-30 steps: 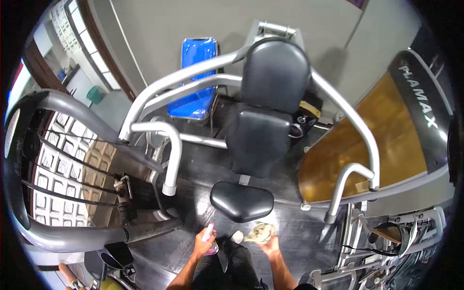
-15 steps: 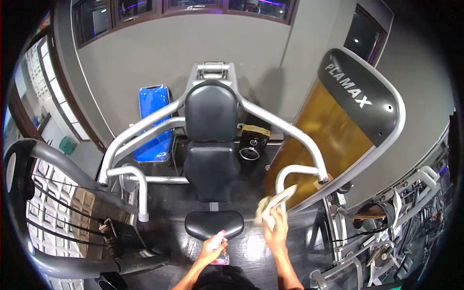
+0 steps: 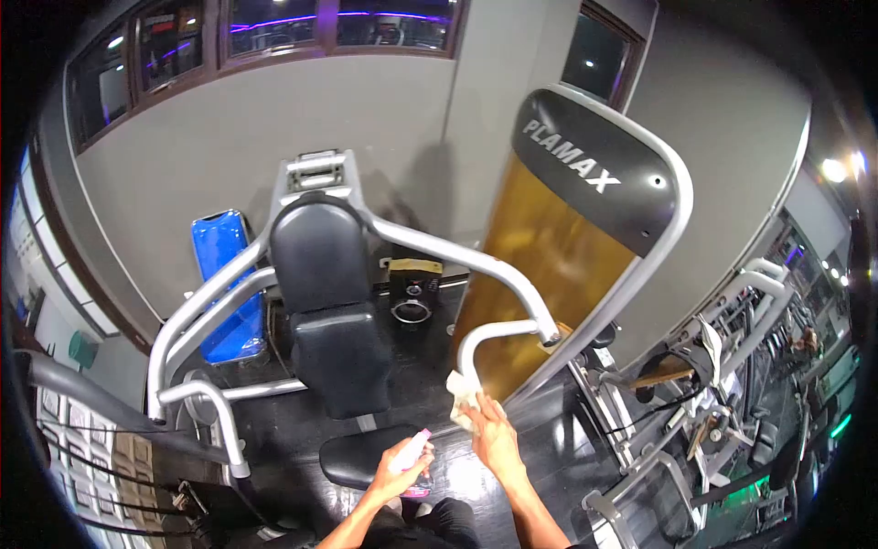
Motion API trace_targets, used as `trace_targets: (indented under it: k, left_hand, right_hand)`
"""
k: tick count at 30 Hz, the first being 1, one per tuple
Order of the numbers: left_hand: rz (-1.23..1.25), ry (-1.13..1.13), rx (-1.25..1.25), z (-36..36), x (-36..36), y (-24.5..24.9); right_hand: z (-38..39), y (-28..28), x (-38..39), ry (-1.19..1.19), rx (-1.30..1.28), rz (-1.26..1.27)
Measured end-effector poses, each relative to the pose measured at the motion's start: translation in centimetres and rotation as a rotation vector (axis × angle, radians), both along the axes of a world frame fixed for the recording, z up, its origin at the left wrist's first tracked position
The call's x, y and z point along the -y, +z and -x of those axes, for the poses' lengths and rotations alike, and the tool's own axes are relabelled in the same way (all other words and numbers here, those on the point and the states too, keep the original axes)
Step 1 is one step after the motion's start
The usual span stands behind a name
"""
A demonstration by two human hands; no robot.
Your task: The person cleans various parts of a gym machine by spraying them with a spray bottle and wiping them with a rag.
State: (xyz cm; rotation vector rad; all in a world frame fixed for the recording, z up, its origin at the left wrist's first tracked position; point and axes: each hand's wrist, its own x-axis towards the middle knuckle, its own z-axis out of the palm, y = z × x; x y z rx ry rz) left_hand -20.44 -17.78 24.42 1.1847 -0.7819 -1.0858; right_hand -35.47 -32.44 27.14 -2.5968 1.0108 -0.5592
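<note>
My left hand [image 3: 396, 474] grips a small clear spray bottle [image 3: 416, 459] with a pink nozzle, held low in front of the black seat pad [image 3: 352, 459]. My right hand [image 3: 494, 436] presses a pale cloth [image 3: 462, 395] against the lower end of the silver right handle bar [image 3: 489, 340] of a chest press machine. The machine's black backrest [image 3: 320, 252] and lower back pad [image 3: 343, 359] stand upright behind the seat.
A weight-stack cover [image 3: 562, 247] with amber panel and black PLAMAX top stands right of the handle. A blue chair [image 3: 224, 279] and a black speaker [image 3: 412, 295] sit behind the machine by the grey wall. More machines crowd the right [image 3: 713, 384] and lower left [image 3: 110, 439].
The view has swung right and up. My right hand has carried the cloth from near the seat up to the right handle bar and now presses it there. The left hand keeps the bottle.
</note>
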Motion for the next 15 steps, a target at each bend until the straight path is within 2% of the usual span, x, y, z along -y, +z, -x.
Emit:
trace_targets:
  k: [1,3,4,5,7,9,11,12,13,15]
  left_hand:
    - [0.001,-0.016,-0.003,0.1,0.2,0.4]
    - [0.103,-0.075,0.063,0.0,1.0,0.9]
    - [0.128,-0.123,0.129,-0.1,1.2,0.7]
    - [0.134,-0.131,0.134,0.4,2.0,1.8]
    - [0.500,-0.073,0.329,1.4,3.4,5.5]
    - [0.483,-0.111,0.307,2.5,4.6,6.4]
    - [0.386,-0.240,0.149,3.5,5.9,6.5]
    - [0.272,-0.349,-0.170,4.2,6.2,5.7]
    - [0.272,-0.354,-0.166,4.8,7.0,5.1]
    - [0.316,-0.255,-0.173,6.4,9.1,5.3]
  right_hand:
    - [1.0,0.3,0.0,-0.016,-0.003,0.001]
    - [2.7,2.9,-0.7,-0.053,0.167,-0.588]
    - [3.4,3.5,-0.9,-0.107,0.323,-0.686]
    - [3.8,3.9,-0.9,-0.112,0.331,-0.678]
    - [4.4,4.4,-0.7,-0.097,0.520,-0.538]
    - [4.8,6.6,0.1,-0.028,0.580,-0.568]
    - [5.0,8.5,1.8,0.300,0.545,-0.439]
    - [5.1,9.4,2.4,0.310,0.537,-0.475]
    - [5.5,9.8,3.4,0.308,0.542,-0.472]
    - [6.6,10.5,5.4,0.328,0.349,-0.064]
